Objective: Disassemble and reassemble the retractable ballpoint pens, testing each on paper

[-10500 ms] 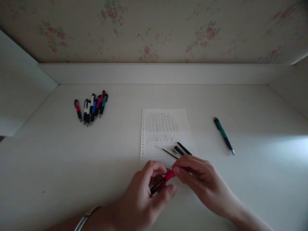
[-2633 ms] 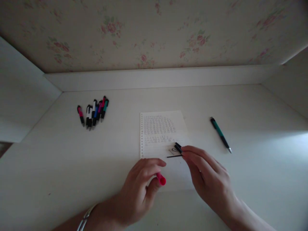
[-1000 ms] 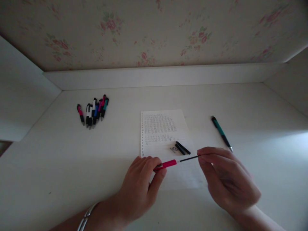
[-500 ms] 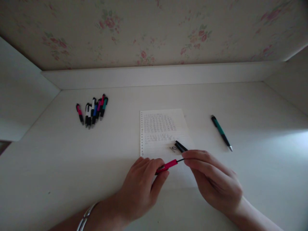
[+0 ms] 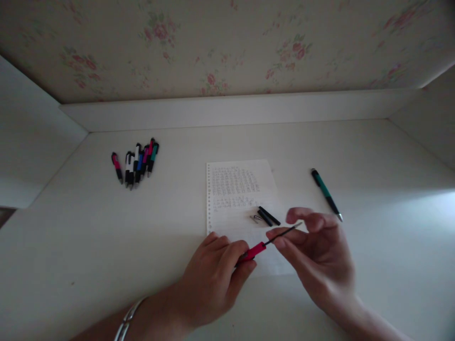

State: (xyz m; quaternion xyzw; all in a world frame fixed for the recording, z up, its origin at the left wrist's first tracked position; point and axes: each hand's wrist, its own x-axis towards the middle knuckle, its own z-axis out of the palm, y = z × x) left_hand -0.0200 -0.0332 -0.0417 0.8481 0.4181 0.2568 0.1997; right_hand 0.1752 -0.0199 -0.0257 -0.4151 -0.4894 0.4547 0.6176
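Left hand (image 5: 220, 277) and right hand (image 5: 320, 255) are a little apart, joined by what they grip. The left is clamped round a glossy pink plastic pen barrel (image 5: 256, 251), its thumb beneath and fingers over the top, with the barrel's open end towards the right hand. The right pinches a thin black ink refill (image 5: 284, 233) between thumb and a fingertip, another finger curled above it. One end of the refill meets the mouth of the barrel; its pale tip slants up and to the right. A shiny silver metal bracelet (image 5: 125, 326) circles the left wrist.

Under and beyond the hands, a white lined paper sheet (image 5: 234, 182) with punched holes and handwritten rows lies on the smooth white counter (image 5: 170, 203). On its lower part rest two slim black pieces (image 5: 269, 216), side by side, with small silvery metal parts (image 5: 255, 219) just left of them.

Right of the sheet, well apart, lies a teal and black pen (image 5: 326, 194) with a silver tip. Farther off at left is a cluster of pens (image 5: 141, 163) in white, blue, purple, pink and teal, with a separate pink and black pen (image 5: 117, 167) beside it. Behind stand a white back panel (image 5: 227, 111) and beige floral wallpaper (image 5: 227, 47).
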